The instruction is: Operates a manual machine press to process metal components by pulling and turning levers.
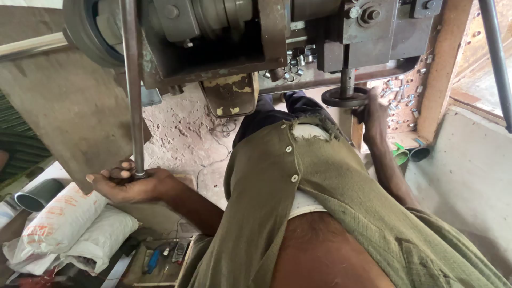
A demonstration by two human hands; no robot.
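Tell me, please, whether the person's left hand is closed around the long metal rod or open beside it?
Partly closed: the left hand cups the lower end of the upright metal rod, fingers curled loosely around it, not a tight fist.
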